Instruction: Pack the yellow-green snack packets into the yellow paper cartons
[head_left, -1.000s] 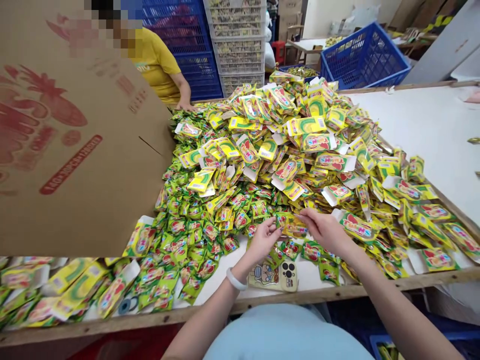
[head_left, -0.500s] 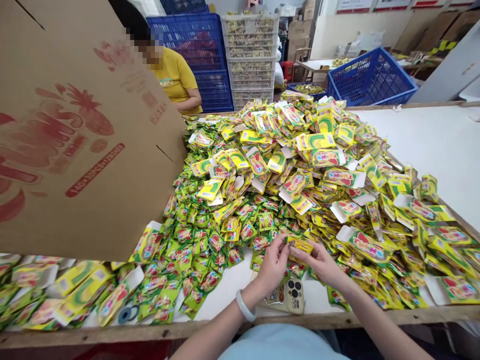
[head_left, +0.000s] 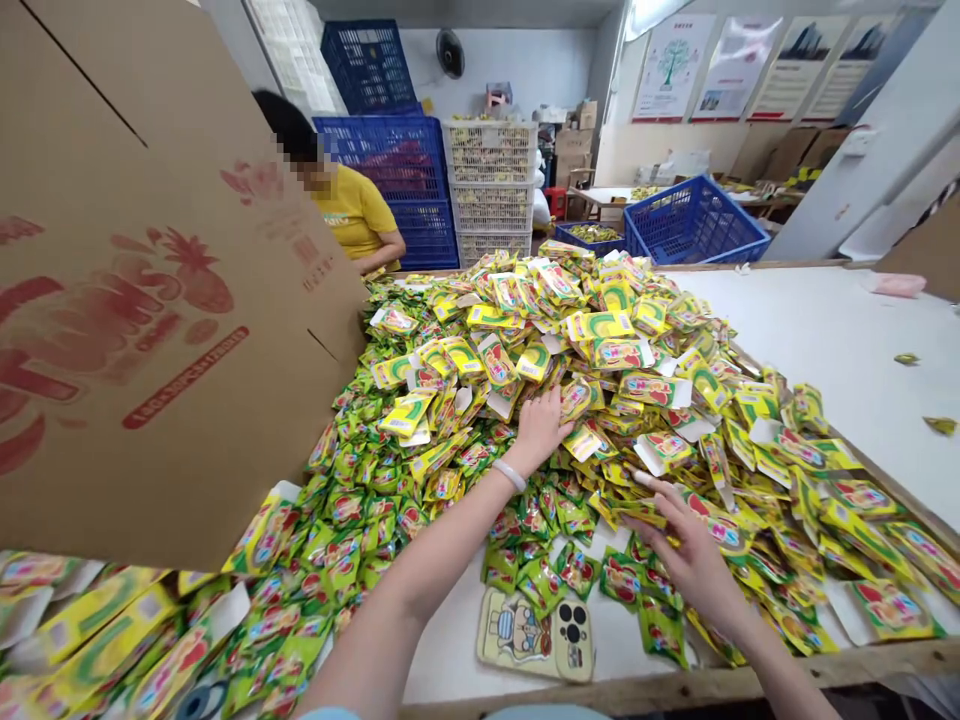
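Note:
My left hand [head_left: 540, 428] reaches into the middle of the pile, its fingers closed on the left end of a small yellow candy box [head_left: 577, 399]. Lower on the right, my right hand [head_left: 686, 540] hovers low over yellow candy packets [head_left: 634, 500], fingers apart and holding nothing visible. Around both hands lie many flat yellow-and-green candy boxes [head_left: 600, 326], several with white end flaps standing open. Small green candy packets [head_left: 349, 505] cover the table to the left of my left arm. More green packets [head_left: 540, 580] lie between my hands.
A large printed cardboard carton [head_left: 187, 440] stands at the left. A phone in a cartoon case [head_left: 536, 635] lies near the wooden table edge [head_left: 660, 690]. Across the table sits a person in a yellow shirt [head_left: 356, 220]. Behind are white crates [head_left: 491, 150] and a tilted blue crate [head_left: 697, 220].
Half a second ago my hands were together at a yellow packet above the phone. Now they are apart: the left has reached forward to a box, the right has moved right and opened. The view has tilted up.

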